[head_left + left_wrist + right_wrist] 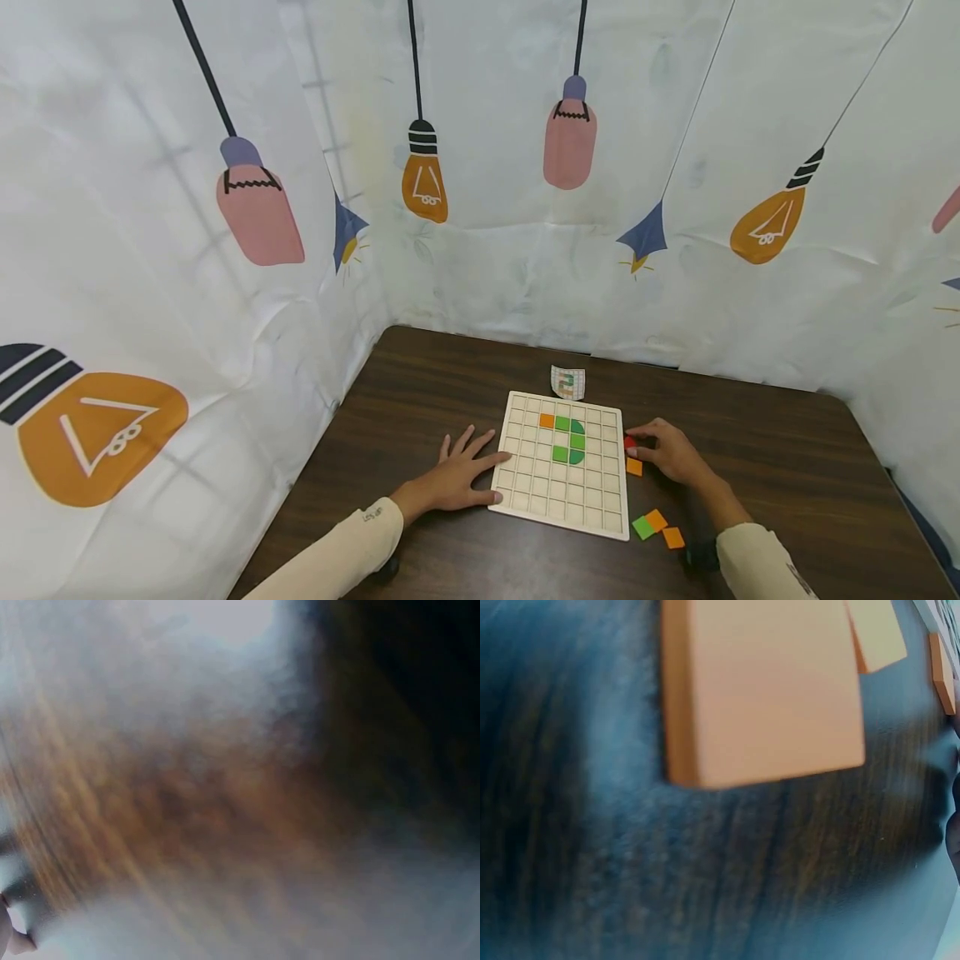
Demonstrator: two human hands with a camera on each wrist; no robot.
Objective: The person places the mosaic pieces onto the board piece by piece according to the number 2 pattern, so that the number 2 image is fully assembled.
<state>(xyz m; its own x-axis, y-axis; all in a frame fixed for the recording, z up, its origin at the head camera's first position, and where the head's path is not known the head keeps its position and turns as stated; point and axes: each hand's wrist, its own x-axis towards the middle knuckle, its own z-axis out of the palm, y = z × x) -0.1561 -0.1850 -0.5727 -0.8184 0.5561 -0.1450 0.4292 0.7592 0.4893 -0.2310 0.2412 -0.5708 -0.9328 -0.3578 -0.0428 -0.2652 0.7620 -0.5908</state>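
Observation:
A pale wooden grid board (525, 487) lies on the dark table, bearing an orange square, several green squares and darker green rounded pieces in its upper middle. My left hand (453, 479) has its fingers spread, with thumb and index finger at the board's left edge; only a bit of a finger (19, 941) shows in the blurred left wrist view. Beside the board's right edge, my right hand (671, 454) pinches a red tile (630, 442) between thumb and index finger. Just below this tile lies an orange square tile (634, 467). Part of the right hand (953, 836) shows at the right wrist view's edge.
Near the board's lower right corner lie a green tile (642, 527) and two orange tiles, one of them apart (673, 537). A small printed card (567, 383) stands behind the board. White curtains with lamp drawings (495, 275) surround the brown table (795, 450).

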